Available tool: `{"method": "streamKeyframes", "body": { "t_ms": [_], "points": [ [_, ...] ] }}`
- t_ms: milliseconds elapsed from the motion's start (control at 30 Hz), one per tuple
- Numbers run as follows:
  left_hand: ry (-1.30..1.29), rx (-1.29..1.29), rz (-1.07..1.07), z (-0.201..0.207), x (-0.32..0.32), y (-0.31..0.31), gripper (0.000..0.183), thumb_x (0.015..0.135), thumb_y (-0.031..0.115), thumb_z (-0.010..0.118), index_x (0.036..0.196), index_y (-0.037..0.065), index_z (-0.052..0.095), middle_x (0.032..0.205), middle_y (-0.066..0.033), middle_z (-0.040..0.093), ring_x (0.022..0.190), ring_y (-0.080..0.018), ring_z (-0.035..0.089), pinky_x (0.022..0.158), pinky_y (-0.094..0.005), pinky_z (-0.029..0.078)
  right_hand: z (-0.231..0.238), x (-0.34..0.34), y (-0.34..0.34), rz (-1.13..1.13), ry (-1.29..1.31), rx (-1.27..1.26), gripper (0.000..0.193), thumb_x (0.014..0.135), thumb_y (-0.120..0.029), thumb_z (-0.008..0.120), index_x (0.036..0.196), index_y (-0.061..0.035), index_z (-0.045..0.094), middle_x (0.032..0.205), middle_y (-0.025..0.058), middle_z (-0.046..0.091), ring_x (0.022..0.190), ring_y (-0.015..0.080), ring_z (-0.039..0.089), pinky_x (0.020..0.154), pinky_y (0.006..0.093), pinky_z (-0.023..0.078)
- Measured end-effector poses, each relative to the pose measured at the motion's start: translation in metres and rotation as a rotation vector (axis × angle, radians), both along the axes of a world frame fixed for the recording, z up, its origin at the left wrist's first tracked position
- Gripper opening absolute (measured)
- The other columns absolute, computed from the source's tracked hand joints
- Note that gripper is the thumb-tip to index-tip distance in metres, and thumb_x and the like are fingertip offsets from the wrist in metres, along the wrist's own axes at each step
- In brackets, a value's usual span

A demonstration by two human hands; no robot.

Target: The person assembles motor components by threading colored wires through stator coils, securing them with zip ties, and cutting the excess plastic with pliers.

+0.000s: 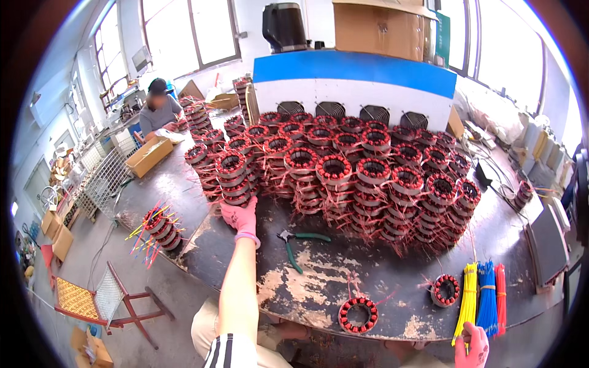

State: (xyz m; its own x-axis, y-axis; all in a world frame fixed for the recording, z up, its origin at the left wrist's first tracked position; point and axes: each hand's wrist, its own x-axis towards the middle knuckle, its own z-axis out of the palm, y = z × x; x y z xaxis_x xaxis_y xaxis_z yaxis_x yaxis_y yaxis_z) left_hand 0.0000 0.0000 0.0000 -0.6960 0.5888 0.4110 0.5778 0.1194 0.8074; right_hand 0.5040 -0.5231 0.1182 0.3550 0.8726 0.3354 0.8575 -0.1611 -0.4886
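Left of green-handled pliers (300, 235), coloured leads (134, 232) on one short core stack (162, 230); beyond, many stacks (337, 197) apparently without, left hand (240, 218) wrapped around a column's foot (235, 190); far rightward, right hand's (472, 346) grip half-curled near yellow strands (468, 294), hold unclear.

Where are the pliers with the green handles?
In the head view, the pliers lie open on the dark table, a little left of the middle, right of the person's left hand and in front of the stacked red coils.
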Motion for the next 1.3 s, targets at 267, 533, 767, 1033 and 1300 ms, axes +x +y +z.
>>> {"method": "streamKeyframes", "body": {
  "t_ms": [267, 533, 767, 1033, 1300],
  "points": [
    [-0.035, 0.155, -0.763, 0.027, -0.03, -0.071, 0.086, 0.09, 0.014, 0.077, 0.159, 0.001, 0.027, 0.162, -0.0205, 0.033, 0.147, -0.0281, 0.034, 0.124, -0.0382, 0.022, 0.001, -0.019, -0.013, -0.446, -0.044, 0.118, 0.005, 0.09, -0.006, 0.068, 0.092, -0.0026, 0.065, 0.083, 0.0152, 0.064, 0.077, 0.033, 0.065, 0.071, 0.0397, 0.051],
    [0.195, 0.027, -1.335, 0.055, 0.091, -0.281, 0.063, 0.084, -0.005, 0.068, 0.144, 0.004, 0.05, 0.145, -0.014, 0.051, 0.137, -0.0302, 0.047, 0.117, -0.0425, 0.036, -0.019, 0.008, -0.071, -0.584, 0.049, -0.418, 0.055, 0.097, -0.055, 0.056, 0.081, -0.0035, 0.067, 0.08, 0.018, 0.068, 0.082, 0.0378, 0.067, 0.072, 0.0471, 0.051],
    [0.799, 0.25, -1.658, 0.074, 0.182, -0.329, 0.051, 0.076, 0.021, 0.083, 0.121, 0.007, 0.063, 0.114, -0.0119, 0.059, 0.115, -0.0354, 0.057, 0.106, -0.0524, 0.047, -0.026, 0.016, -0.064, -0.557, 0.639, -0.296, 0.047, 0.098, -0.044, 0.062, 0.09, 0.0013, 0.072, 0.074, 0.0067, 0.068, 0.07, 0.0149, 0.062, 0.07, 0.0319, 0.052],
    [0.747, 0.189, -1.555, 0.055, 0.186, -0.332, 0.05, 0.077, 0.012, 0.081, 0.124, 0.01, 0.062, 0.115, -0.0106, 0.06, 0.108, -0.0331, 0.059, 0.096, -0.0481, 0.049, -0.03, 0.017, -0.074, -0.556, 0.431, -0.278, 0.043, 0.104, -0.041, 0.052, 0.091, -0.0065, 0.073, 0.081, 0.0067, 0.073, 0.074, 0.0216, 0.069, 0.072, 0.0365, 0.054],
    [0.721, 0.235, -1.535, 0.068, 0.174, -0.331, 0.049, 0.078, 0.014, 0.081, 0.123, 0.012, 0.063, 0.121, -0.0085, 0.061, 0.111, -0.0315, 0.061, 0.098, -0.0492, 0.049, 0.021, 0.014, -0.081, -0.565, -0.299, -0.012, 0.023, 0.098, -0.02, 0.059, 0.083, -0.0082, 0.072, 0.079, 0.0096, 0.071, 0.072, 0.0297, 0.068, 0.065, 0.0398, 0.052]
  ]
}}
